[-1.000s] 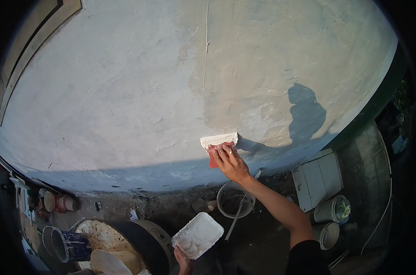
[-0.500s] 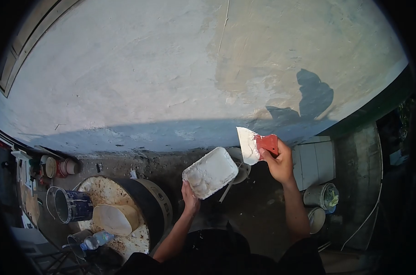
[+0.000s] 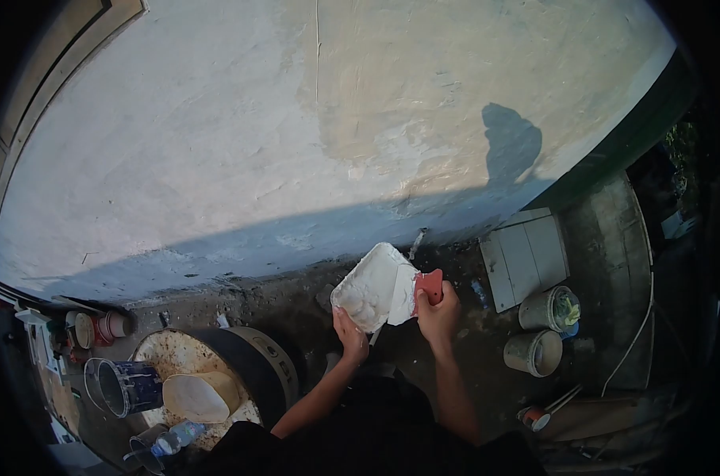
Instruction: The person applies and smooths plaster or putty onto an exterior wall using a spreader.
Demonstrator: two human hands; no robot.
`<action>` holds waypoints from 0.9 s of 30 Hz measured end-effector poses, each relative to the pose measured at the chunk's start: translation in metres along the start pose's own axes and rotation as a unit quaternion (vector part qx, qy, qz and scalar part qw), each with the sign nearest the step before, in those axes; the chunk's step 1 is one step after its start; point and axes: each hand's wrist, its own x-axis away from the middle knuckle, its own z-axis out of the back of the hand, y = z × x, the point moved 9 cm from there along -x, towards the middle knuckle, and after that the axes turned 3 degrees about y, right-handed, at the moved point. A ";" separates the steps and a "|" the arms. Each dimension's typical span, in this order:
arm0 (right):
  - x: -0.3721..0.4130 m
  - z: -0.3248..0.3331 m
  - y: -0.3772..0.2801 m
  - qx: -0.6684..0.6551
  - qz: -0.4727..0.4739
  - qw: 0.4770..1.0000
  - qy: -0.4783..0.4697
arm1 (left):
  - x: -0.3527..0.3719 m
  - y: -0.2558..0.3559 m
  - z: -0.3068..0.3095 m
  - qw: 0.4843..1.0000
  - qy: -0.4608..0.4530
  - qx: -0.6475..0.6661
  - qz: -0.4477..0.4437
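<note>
My left hand [image 3: 349, 335] grips the lower edge of a white tray [image 3: 362, 292], which is smeared inside with white filler paste. In my right hand [image 3: 439, 314] is a putty knife [image 3: 428, 287] with a red handle, my thumb lying along it. Its wide, paste-covered blade rests at the tray's right side, against or just over the rim; the exact contact is hard to tell. Both hands are in front of my body, below a plastered wall [image 3: 193, 135] with a bare beige patch on its right part.
At the lower left a rusty-topped drum [image 3: 165, 349] carries a dark bucket [image 3: 130, 386], a cream container [image 3: 201, 397] and a plastic bottle [image 3: 177, 438]. To the right lie pale panels [image 3: 526, 258], with two buckets [image 3: 534, 353] near them. A window frame [image 3: 54, 87] is at upper left.
My right hand has brought the putty knife down and left to the tray's edge. The tray is tilted more upright in my left hand. The camera view has turned somewhat to the right.
</note>
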 end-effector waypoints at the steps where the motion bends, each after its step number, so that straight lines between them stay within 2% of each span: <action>1: -0.001 0.000 -0.002 -0.004 0.004 1.000 0.012 | -0.003 -0.005 0.001 1.000 0.003 -0.014 -0.001; 5: -0.009 0.001 -0.001 0.004 0.003 1.000 0.027 | -0.004 0.000 -0.019 0.998 -0.045 -0.022 -0.026; 9: -0.011 0.005 -0.005 0.002 0.015 0.999 0.034 | -0.009 -0.002 -0.024 0.998 -0.032 -0.034 -0.032; 14: -0.022 0.016 -0.017 0.036 0.030 0.999 -0.013 | -0.007 0.004 -0.030 0.997 -0.054 -0.037 -0.033; 20: -0.033 0.014 -0.021 0.043 0.064 0.997 -0.017 | -0.010 0.003 -0.034 0.997 -0.062 -0.033 -0.023; 23: -0.044 0.011 -0.021 0.042 0.082 0.995 -0.028 | -0.008 0.005 -0.040 0.993 -0.099 -0.060 -0.023; 26: -0.053 0.010 -0.024 0.039 0.095 0.994 -0.042 | 0.000 0.011 -0.047 0.989 -0.111 -0.073 -0.062; 27: -0.055 0.011 -0.024 0.039 0.098 0.993 -0.046 | 0.000 0.011 -0.047 0.990 -0.109 -0.070 -0.049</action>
